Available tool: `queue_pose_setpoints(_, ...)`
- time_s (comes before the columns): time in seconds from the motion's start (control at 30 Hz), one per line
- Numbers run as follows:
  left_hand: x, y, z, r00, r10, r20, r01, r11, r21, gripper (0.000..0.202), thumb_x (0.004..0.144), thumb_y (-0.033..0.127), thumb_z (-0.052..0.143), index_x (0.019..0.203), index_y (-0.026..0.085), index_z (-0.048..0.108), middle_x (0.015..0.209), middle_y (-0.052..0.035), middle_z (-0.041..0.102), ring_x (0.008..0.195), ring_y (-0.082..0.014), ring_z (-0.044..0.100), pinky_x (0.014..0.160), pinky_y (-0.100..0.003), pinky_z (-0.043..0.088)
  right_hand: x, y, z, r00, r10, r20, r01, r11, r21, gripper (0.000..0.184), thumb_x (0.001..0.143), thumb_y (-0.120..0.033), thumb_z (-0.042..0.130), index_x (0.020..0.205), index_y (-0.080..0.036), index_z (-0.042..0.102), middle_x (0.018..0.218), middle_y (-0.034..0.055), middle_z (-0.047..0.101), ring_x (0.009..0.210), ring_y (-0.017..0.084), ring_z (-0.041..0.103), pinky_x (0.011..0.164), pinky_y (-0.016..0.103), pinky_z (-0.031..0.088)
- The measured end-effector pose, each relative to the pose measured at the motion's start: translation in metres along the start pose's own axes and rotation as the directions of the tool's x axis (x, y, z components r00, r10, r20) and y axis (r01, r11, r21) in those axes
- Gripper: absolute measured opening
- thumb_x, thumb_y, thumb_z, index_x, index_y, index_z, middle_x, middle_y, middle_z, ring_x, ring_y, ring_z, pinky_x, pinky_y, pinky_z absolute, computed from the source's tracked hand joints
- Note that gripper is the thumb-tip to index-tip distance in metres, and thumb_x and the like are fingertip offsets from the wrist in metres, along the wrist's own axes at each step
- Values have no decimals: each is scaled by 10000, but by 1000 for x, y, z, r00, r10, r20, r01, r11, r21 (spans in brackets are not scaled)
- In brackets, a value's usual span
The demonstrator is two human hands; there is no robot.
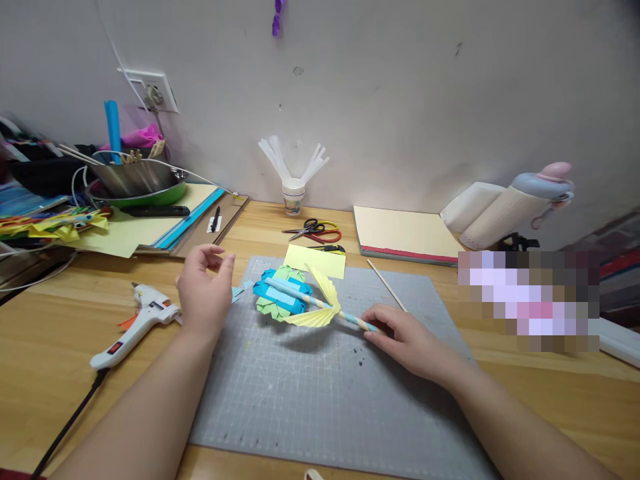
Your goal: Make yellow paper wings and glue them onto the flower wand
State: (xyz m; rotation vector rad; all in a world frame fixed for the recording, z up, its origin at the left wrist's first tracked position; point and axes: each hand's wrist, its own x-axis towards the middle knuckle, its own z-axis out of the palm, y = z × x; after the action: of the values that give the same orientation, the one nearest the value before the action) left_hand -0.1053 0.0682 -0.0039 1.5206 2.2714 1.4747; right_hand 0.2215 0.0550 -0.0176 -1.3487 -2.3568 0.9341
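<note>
A paper flower (283, 293) in blue and green lies toward the back of the grey cutting mat (320, 400), its back side up. Its stem (353, 320) is wound in blue and cream stripes, with two pleated yellow paper leaves (320, 315) fixed partway along. My right hand (400, 337) grips the stem's lower end between thumb and fingers. Over the mat's left edge hovers my left hand (205, 290), fingers loosely curled and thumb apart, nothing visible in it. Small blue paper scraps (241, 291) sit between it and the flower.
A hot glue gun (135, 327) rests left of the mat. Behind the flower are a yellow paper piece (320, 261), scissors (315, 230) and a cup of white sticks (293, 197). A thin wooden stick (385, 283) lies near my right hand; a bottle (515, 207) leans at right.
</note>
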Motion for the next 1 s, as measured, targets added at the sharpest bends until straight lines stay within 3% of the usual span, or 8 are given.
queue_pose_setpoints(0.1,-12,12,5,997,57,47,-58,998,23,228,830,391,500,997,242,545,839,6,604,806,-179,564,839,-367,349,1,0,1,1000,-14,26,14,1000,-18,112,864,-266,486,912,-213,572,839,16,585,741,163,509,663,277,393)
queue_pose_setpoints(0.2,-22,22,9,966,165,199,-185,979,87,146,795,333,557,910,261,611,908,3,640,920,-211,558,874,-401,302,0,2,-2,997,-43,61,45,999,-23,102,870,-263,480,903,-215,565,844,12,581,737,157,503,664,272,390)
queue_pose_setpoints(0.37,-32,28,10,830,267,489,-355,930,95,98,788,307,576,798,321,673,924,31,662,975,-223,536,846,-416,268,-2,8,-11,993,-41,113,43,999,-17,110,871,-279,488,910,-210,563,858,13,581,749,154,509,670,265,393)
queue_pose_setpoints(0.47,-34,29,8,763,283,582,-398,914,76,94,780,335,594,773,338,687,882,38,665,938,-216,546,842,-414,266,-2,12,-14,991,-35,132,37,999,-15,123,863,-300,503,905,-205,570,855,16,582,746,154,511,671,265,396)
queue_pose_setpoints(0.73,-28,33,-4,839,185,511,-319,929,187,164,803,342,524,866,305,671,939,13,657,1004,-243,541,901,-445,270,-1,16,-16,986,-12,165,18,999,-36,113,864,-295,512,927,-214,559,884,14,580,765,153,517,690,272,409)
queue_pose_setpoints(0.9,-31,34,-3,805,218,551,-357,921,157,155,801,342,536,870,318,673,958,21,652,1001,-236,540,890,-432,271,-1,13,-17,990,-52,132,68,991,-119,182,854,-364,539,963,-221,569,916,37,588,820,179,535,719,301,430)
queue_pose_setpoints(1.0,-36,34,0,767,275,579,-410,905,113,136,794,327,563,861,329,682,970,20,647,996,-228,535,869,-412,271,-1,10,-14,991,-134,-32,129,986,-107,207,891,-354,484,1030,-225,566,1011,66,592,941,197,538,810,329,431)
